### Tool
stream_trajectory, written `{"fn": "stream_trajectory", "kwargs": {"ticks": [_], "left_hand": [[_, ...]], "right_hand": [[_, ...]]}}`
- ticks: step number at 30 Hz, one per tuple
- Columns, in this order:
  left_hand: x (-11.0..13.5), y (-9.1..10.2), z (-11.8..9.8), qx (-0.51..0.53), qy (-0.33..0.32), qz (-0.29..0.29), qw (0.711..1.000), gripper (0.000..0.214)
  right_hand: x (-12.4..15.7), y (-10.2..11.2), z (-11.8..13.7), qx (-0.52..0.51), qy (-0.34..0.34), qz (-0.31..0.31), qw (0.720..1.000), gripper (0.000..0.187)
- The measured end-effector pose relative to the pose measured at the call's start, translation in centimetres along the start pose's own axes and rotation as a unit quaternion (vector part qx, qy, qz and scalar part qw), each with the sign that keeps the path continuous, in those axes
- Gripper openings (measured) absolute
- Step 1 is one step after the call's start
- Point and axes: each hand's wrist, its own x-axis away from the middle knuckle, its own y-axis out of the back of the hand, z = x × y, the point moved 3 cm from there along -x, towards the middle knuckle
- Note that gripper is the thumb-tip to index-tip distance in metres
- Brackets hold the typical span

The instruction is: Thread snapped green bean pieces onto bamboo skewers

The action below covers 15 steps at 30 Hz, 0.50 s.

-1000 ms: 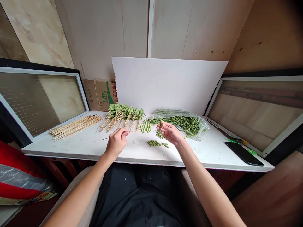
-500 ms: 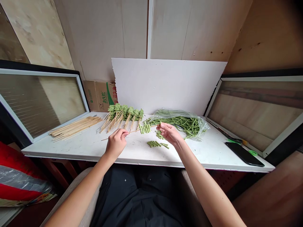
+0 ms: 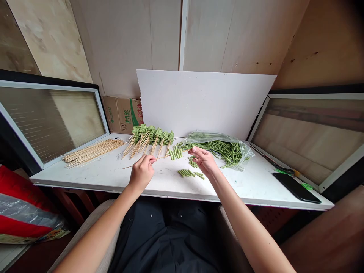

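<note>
Near the tabletop's front edge [image 3: 182, 192], left hand [image 3: 142, 171] pinches a likely light, stiff stick [image 3: 163, 157], best held where bare; right hand [image 3: 206, 162] pinches a bean piece [image 3: 193, 146].

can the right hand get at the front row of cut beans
Probably yes: the front row of cut beans lies uncovered near the right hand, though that hand seems busy at the skewer.

Hands [image 3: 142, 171]: two
Held skewer [image 3: 162, 157]: one
Loose skewers [image 3: 93, 151]: too many to count
Beans [image 3: 229, 152]: too many to count
Clear bag [image 3: 248, 150]: one
Phone [image 3: 297, 187]: one
Box [image 3: 114, 113]: one
</note>
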Motion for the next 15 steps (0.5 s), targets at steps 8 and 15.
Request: {"fn": "stream_trajectory", "kwargs": {"ticks": [8, 15], "left_hand": [[0.3, -0.3, 0.5, 0.001, 0.014, 0.006, 1.0, 0.025], [0.3, -0.2, 0.8, 0.003, 0.015, 0.004, 1.0, 0.026]], "right_hand": [[0.1, -0.5, -0.8, 0.019, 0.01, 0.002, 1.0, 0.041], [0.4, -1.2, -1.2, 0.001, 0.022, -0.003, 1.0, 0.043]]}}
